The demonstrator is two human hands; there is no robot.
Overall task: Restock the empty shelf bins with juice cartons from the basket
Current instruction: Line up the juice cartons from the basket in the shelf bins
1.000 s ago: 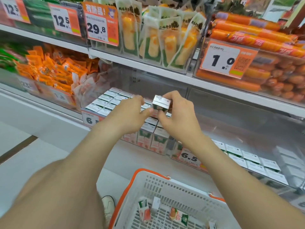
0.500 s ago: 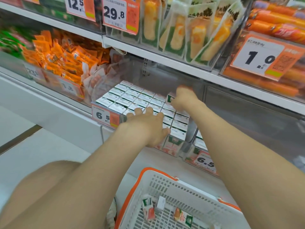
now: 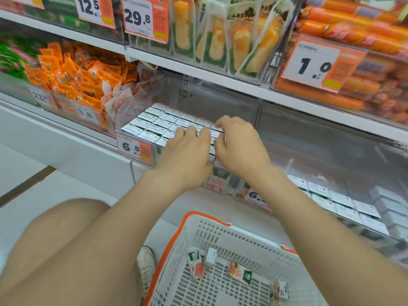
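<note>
The juice cartons [image 3: 159, 120] stand packed in rows with their white tops up in the clear shelf bin [image 3: 130, 111], filling it from the front wall back to a bare stretch at the rear. A second ago one carton was held between both hands above these rows; now none is raised, and the rows look level. Half a second ago the right hand was stretched deep to the bin's back right while the left hovered at the front. Now the two are side by side over the front right rows, nearly touching at the thumbs.

The left hand [image 3: 187, 155] lies palm down, its fingers fairly straight with their tips resting on carton tops, holding nothing. The right hand [image 3: 240, 149] arches over the rightmost column with its fingers curled downward; whether they pinch a carton or only touch the tops cannot be told.

A price tag [image 3: 133, 147] reading 6.5 hangs on the bin's front left. To the right, a neighbouring bin [image 3: 340, 199] holds more white-topped cartons. Below the forearms sits the white basket [image 3: 176, 239] with its orange rim, and a few loose cartons [image 3: 239, 272] lie scattered on its floor. A white shoe [image 3: 146, 261] shows just left of it.
</note>
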